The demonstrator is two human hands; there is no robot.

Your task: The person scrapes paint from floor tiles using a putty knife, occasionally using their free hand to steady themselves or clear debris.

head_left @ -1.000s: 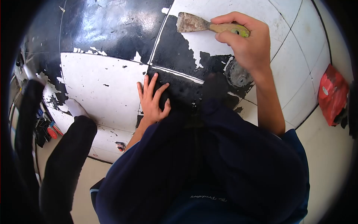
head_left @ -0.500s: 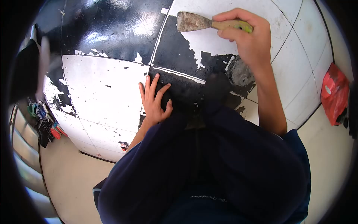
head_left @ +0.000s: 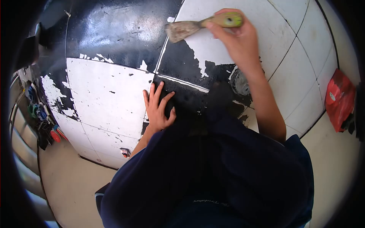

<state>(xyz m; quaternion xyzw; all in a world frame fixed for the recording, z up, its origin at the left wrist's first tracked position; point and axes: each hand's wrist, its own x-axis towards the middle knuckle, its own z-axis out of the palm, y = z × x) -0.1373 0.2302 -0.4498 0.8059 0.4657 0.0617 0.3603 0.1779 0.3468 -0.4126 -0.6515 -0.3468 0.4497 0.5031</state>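
My right hand (head_left: 239, 40) grips the yellow-green handle of a scraper (head_left: 186, 29), whose wide blade is rusty and stained. The blade points left and overlaps a white line where black coating meets a bare white tile (head_left: 213, 47). My left hand (head_left: 157, 110) rests flat with fingers spread, on the border between a white tile (head_left: 110, 95) and a black-coated patch (head_left: 184, 95). Ragged flakes of black coating edge the bare areas. A round grey lump (head_left: 240, 83) sits on the floor beneath my right wrist.
A glossy black area (head_left: 118, 30) spreads at the upper left. Against the right side lies a red plastic bag (head_left: 338, 100). Tools with coloured handles (head_left: 38, 110) are heaped at the left edge. A small red-and-black item (head_left: 124, 152) lies near my left forearm.
My right hand has moved left with the scraper, and its blade has shifted left and slightly down onto the white line. My left hand stays in place on the floor.
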